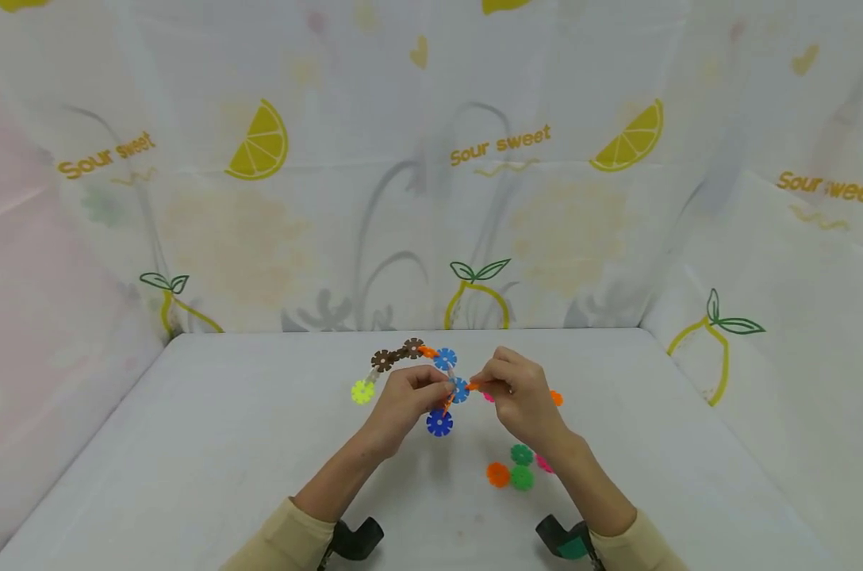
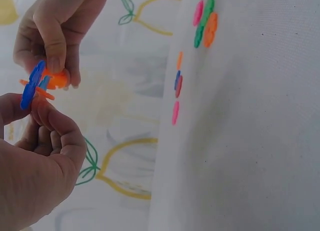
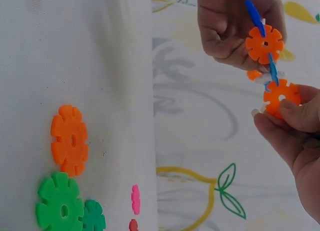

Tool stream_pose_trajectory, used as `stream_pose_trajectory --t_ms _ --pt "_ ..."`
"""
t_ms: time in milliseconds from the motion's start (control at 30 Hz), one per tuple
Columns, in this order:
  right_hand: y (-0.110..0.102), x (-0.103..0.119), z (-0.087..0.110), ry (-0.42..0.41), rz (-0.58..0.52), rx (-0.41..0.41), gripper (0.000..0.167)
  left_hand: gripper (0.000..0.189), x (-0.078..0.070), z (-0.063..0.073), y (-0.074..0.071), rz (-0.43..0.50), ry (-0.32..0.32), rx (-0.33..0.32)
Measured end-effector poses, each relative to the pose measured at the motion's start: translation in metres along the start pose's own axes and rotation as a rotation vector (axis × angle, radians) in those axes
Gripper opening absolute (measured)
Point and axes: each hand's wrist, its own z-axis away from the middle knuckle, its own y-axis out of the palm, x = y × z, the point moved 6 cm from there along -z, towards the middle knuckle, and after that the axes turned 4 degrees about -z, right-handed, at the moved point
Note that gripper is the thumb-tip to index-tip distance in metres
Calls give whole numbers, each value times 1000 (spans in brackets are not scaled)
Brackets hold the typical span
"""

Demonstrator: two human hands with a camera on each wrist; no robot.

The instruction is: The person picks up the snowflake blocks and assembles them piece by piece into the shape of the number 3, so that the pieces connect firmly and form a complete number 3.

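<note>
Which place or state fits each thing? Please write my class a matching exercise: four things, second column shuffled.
1. Yellow-green, notched plastic disc
2. Bright-green, notched plastic disc
3. Dark-blue, notched plastic disc
4. Person's bare right hand

A. Pinching an orange, notched plastic disc
B. Lying on the white table
C. Leftmost on the disc chain, head view
D. Lowest on the disc chain, head view

Pairs: 1-C; 2-B; 3-D; 4-A
</note>
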Motion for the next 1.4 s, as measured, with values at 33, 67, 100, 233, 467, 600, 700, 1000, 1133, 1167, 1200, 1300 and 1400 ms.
stream_pose_trajectory --t_ms 33,67,100,233,467,600,700,1000,1133,1167,1200,1300,1400 --pt "0 0 0 -5 3 -6 26 19 0 0 0 3 4 5" --pt "0 0 0 -9 4 -15 26 19 -1 0 0 5 7 7" --pt "1 0 0 -14 9 -24 26 19 -2 0 0 7 11 9" --pt "1 1 0 -27 26 -64 27 19 -4 0 -1 8 20 7" --pt "1 3 1 5 5 -81 26 17 -4 2 -1 16 20 -8" --pt "4 3 4 19 -7 -84 25 17 -2 4 -1 8 15 -8" --pt "6 4 6 12 -10 -84 27 19 -2 5 0 -8 23 -2" --pt "2 4 2 9 -47 -49 21 23 -6 5 -1 -39 45 17" --pt "0 4 -1 29 -33 -19 17 24 -9 6 -2 -52 52 20" --pt "-1 4 -1 35 -31 -9 17 24 -9 6 -2 -53 51 16" --pt "-1 4 -1 39 -31 -1 18 23 -9 6 -2 -50 50 11" --pt "-1 3 -2 60 -38 17 19 20 -10 7 -2 -43 42 -3" --pt "-2 2 -3 78 -49 24 19 18 -10 7 -3 -41 40 -11"
